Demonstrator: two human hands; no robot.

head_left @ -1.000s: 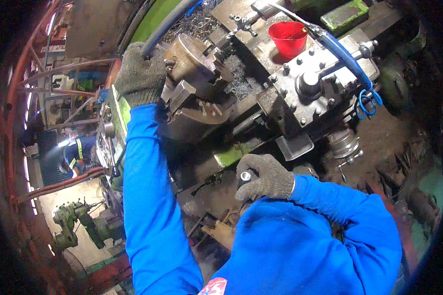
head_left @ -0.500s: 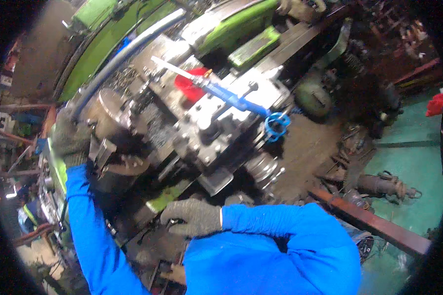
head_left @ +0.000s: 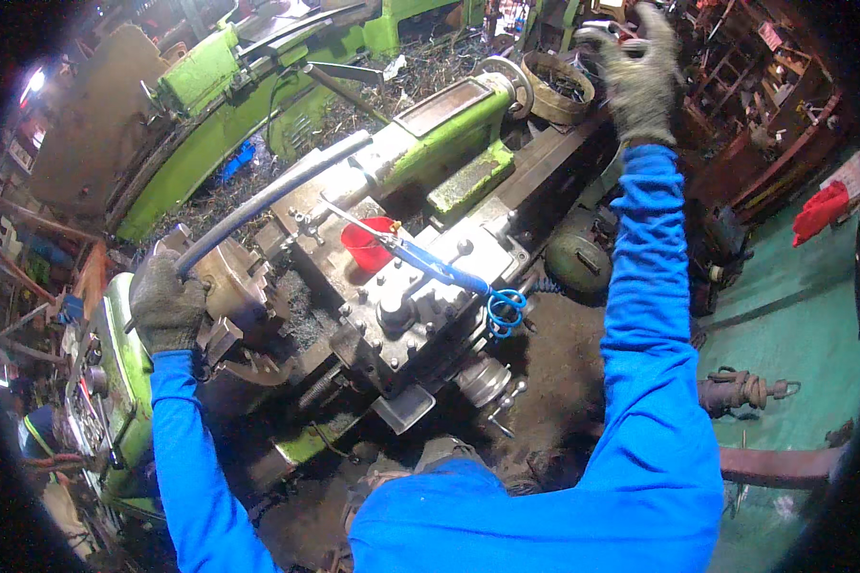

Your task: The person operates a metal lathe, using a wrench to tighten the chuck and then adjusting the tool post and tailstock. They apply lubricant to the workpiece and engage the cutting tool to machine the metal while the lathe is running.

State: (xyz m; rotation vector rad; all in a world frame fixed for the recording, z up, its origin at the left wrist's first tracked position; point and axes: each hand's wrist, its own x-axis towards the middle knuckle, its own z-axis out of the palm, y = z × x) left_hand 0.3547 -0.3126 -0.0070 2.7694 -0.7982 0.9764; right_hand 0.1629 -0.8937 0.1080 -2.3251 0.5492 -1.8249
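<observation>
My left hand, in a dark grey work glove, is closed around the lower end of a long grey pipe. The pipe slants up and right past the lathe chuck, which my glove is right beside. My right hand, gloved too, is stretched to the far right with its fingers apart and nothing visible in them. It is nearest a round tub of dark pieces beyond the lathe bed. A blue air blow gun with a coiled hose lies across the lathe carriage, by a red cup.
The green tailstock with its handwheel stands at the far end of the bed. Metal chips lie below the chuck. A crank handwheel juts from the carriage's near side. A red cloth-like item hangs at right above the green floor.
My right hand has swung from in front of my body out to the far right, and its fingers have spread. The pipe has tilted lower with my left hand on it. The view has shifted.
</observation>
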